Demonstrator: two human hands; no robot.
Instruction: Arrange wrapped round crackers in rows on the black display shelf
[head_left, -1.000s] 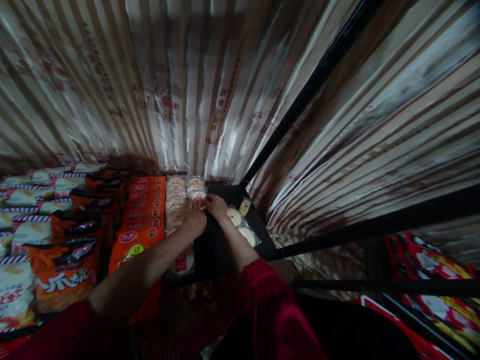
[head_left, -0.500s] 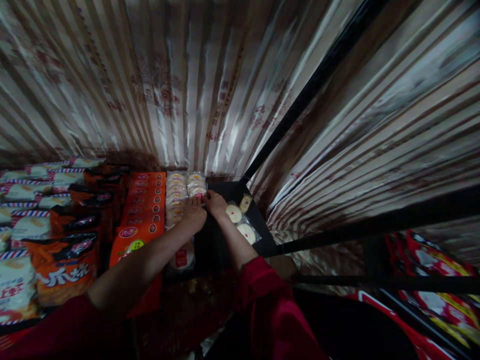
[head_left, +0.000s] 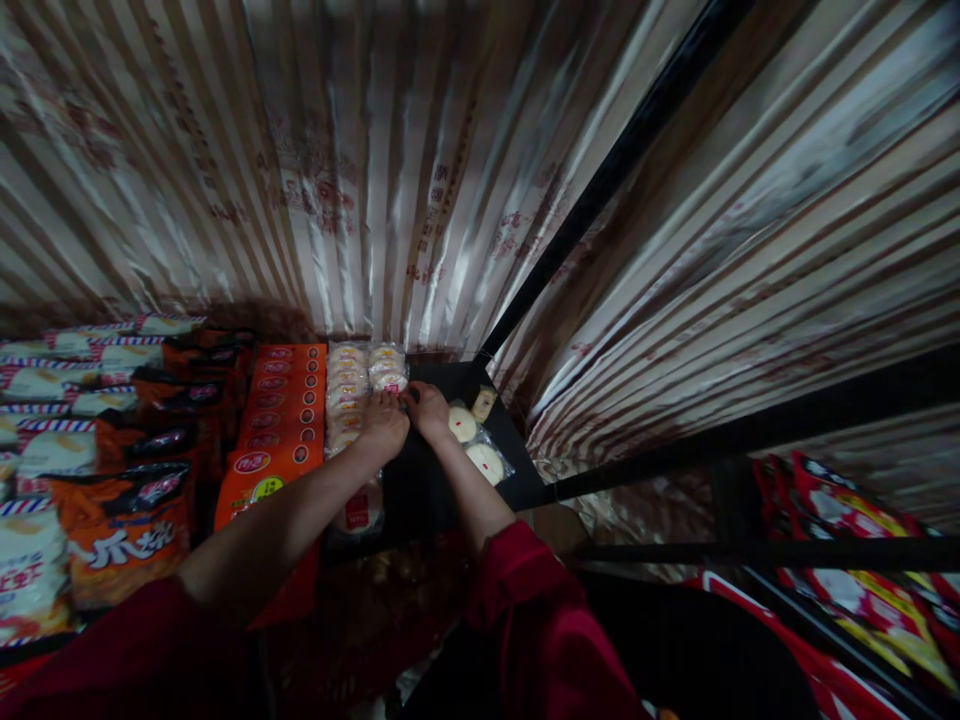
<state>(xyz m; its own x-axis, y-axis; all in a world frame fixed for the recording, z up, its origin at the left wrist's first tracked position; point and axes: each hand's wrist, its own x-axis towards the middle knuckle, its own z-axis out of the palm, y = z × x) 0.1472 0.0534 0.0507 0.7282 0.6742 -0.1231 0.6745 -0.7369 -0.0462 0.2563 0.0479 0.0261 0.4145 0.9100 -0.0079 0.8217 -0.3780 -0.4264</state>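
A short row of wrapped round pastries (head_left: 388, 372) is placed near the back edge of a black shelf (head_left: 424, 490), and a red label is borne by the foremost one. The front of this row is met by both hands: the left hand (head_left: 385, 428) is laid palm down with its fingers bent, and the right hand (head_left: 428, 409) is held just beside it, fingers curled inward. Whether anything is gripped by either cannot be told, since the fingertips are hidden.

To the left, a longer row of wrapped pastries (head_left: 346, 395) is partly covered by the left hand and forearm; at its near end a flat red-labelled pack (head_left: 361, 512) is set. To the right of the right hand, two pale round pastries (head_left: 474, 445) in clear wrap are laid flat, with a small yellowish packet (head_left: 484, 403) just behind them.

Farther left, orange boxes (head_left: 279, 425) are lined up, followed by orange snack bags (head_left: 124, 540) and white snack bags (head_left: 30, 575). The shelf is backed by a pleated curtain (head_left: 352, 180) and bordered by black poles (head_left: 592, 205).
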